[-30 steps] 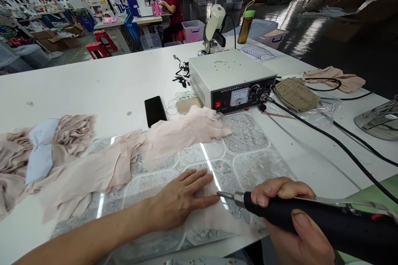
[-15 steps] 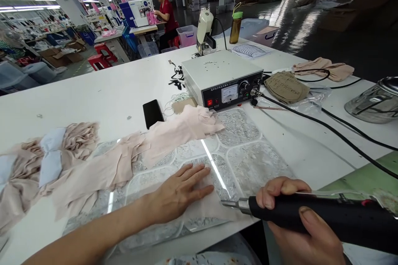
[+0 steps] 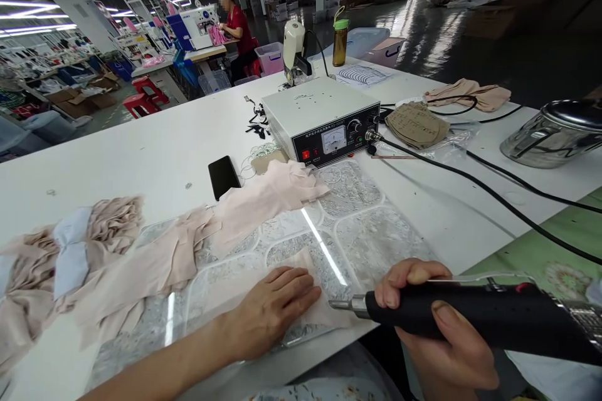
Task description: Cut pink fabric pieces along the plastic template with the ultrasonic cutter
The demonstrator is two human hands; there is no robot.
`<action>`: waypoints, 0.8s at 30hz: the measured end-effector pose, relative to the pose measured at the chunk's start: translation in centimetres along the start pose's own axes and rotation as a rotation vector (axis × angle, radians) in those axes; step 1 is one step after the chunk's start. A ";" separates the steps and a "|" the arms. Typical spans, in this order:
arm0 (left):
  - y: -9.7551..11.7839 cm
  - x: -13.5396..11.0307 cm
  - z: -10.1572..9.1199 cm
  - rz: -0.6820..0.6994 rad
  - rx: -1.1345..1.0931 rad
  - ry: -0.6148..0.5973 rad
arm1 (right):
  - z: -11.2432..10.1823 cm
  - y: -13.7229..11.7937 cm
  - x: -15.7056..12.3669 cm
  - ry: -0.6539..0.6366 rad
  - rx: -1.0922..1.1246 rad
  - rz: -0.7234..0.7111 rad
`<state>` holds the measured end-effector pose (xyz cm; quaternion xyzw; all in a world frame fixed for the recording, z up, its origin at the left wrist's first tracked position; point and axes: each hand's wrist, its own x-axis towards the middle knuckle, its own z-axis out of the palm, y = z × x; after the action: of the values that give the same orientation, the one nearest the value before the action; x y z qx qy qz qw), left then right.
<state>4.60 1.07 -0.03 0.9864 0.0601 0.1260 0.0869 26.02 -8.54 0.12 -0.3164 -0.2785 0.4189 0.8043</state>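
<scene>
Cloth piece point(image 3: 324, 314), thin, pale pink and sheer, is lying on the glossy grey stone-patterned mat point(image 3: 380, 238), its right end near the near edge of the white table point(image 3: 155, 163). My left hand point(image 3: 275, 310) is resting palm down on its middle, fingers close together and slightly bent; can't tell if they are pinching any cloth underneath. Long axis seems to be running mostly left to right, my hand covering much of it, with one corner poking out past my fingers, away from me. My right hand point(image 3: 451, 351) is wrapping around the thick black cylindrical handpiece point(image 3: 512, 319), its slim silver metal tip point(image 3: 343, 304) pointing left. Key relation: tip is sitting just right of my left fingers, by the cloth's right end; touching or hovering, can't tell. Left hand is being the nearer one, right on top; right hand is sitting off to the cloth's right, only the tip reaching in. Overlapping stack of pale pink fabric strips point(image 3: 268, 194) is lying farther from me, beyond my left hand, just beside the squat grey metal box with a black dial panel point(image 3: 324, 109).
</scene>
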 end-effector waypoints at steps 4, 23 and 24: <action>0.1 0.1 0.0 -0.009 -0.005 -0.002 | 0.0 -0.1 0.0 -0.006 -0.009 -0.009; 0.5 -0.4 0.5 -0.045 -0.004 0.000 | 0.4 0.0 0.8 0.005 -0.091 -0.079; 0.5 -0.4 0.6 -0.045 -0.003 0.003 | 0.5 0.1 0.8 -0.002 -0.097 -0.077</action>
<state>4.43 0.47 -0.56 0.9845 0.0822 0.1255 0.0910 26.01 -7.71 0.54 -0.3438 -0.3114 0.3740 0.8031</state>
